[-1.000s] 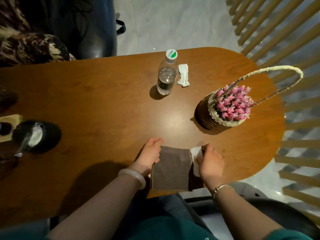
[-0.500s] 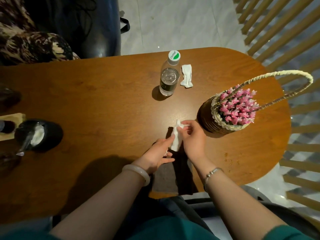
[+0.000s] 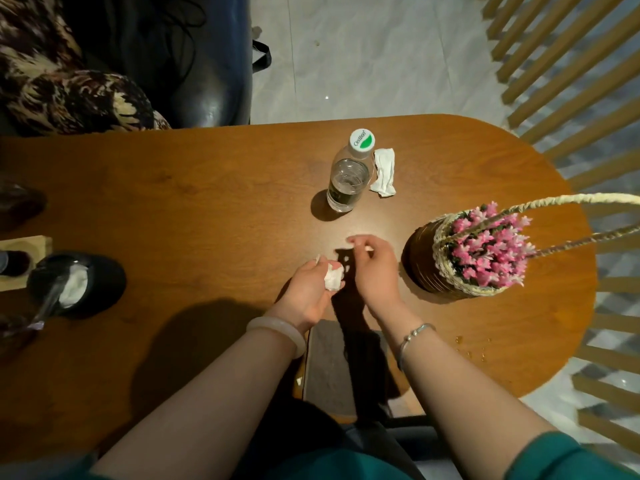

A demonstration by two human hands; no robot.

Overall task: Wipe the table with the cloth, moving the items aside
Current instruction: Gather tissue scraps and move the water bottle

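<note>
The dark grey-brown cloth lies flat at the near edge of the wooden table, partly under my forearms. My left hand is above the table, shut on a crumpled white tissue. My right hand hovers just right of it, fingers loosely curled with a small white scrap at the fingertips. A water bottle with a green-white cap stands further back, a second crumpled tissue beside it. A wicker basket of pink flowers stands to the right.
A black round holder with white paper sits at the left, next to a wooden block. Small crumbs lie near the table's right front edge. Wooden slats rise on the right; a dark chair stands beyond the table.
Both hands left the cloth, lifted a white tissue from beside it, and the left hand now holds it balled up. The cloth stayed at the near edge.
</note>
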